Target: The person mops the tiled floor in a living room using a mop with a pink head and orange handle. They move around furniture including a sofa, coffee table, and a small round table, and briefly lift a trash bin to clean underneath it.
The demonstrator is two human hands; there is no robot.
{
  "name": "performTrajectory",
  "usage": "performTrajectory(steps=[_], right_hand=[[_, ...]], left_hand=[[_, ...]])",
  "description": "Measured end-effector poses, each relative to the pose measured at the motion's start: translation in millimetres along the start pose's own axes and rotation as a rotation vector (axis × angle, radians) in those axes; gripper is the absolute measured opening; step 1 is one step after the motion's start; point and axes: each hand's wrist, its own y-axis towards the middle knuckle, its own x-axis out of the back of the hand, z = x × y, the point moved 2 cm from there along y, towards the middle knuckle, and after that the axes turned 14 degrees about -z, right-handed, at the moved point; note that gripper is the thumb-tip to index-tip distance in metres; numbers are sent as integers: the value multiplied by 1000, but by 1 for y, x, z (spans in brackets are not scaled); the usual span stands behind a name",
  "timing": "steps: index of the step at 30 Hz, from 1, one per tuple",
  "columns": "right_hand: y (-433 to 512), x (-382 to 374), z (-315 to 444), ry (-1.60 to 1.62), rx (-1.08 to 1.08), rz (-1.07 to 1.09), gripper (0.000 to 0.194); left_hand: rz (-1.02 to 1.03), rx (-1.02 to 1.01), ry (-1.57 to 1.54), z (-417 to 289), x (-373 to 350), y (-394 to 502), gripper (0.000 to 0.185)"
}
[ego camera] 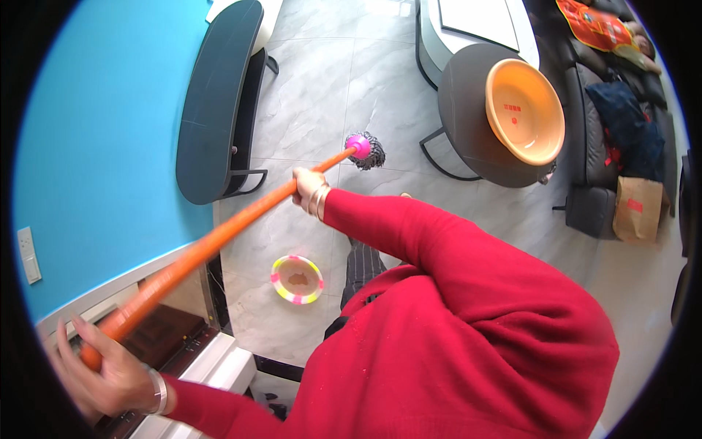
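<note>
A mop with an orange handle (241,217) slants from the lower left up to its pink hub and grey string head (368,151), which is over the tiled floor. My right hand (310,192) is closed around the handle a short way below the head. At the handle's far end, my left hand (104,367) has its fingers extended and spread, with the handle's end against or just over the palm; motion blur hides the exact contact. Below the handle, on the floor, stands a round bin (298,279) with a pink, yellow and white rim.
An orange plastic basin (524,112) sits on a dark round table (466,104) beside a white table. A dark oval-topped table (214,110) stands by the blue wall. On the right are a black sofa (589,126), a paper bag (638,211) and a person lying down (639,46).
</note>
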Motion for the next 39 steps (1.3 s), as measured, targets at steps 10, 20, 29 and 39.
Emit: performTrajectory(steps=[10, 20, 29, 39], right_hand=[[121, -61, 71, 566, -133, -137, 4], [203, -48, 158, 778, 18, -374, 13], [300, 15, 179, 876, 68, -708, 13], [420, 81, 168, 690, -23, -551, 11]], left_hand=[[811, -172, -582, -52, -174, -67, 35], [724, -216, -738, -210, -338, -108, 19], [730, -282, -903, -418, -437, -122, 15], [583, -320, -1095, -478, -337, -94, 18]])
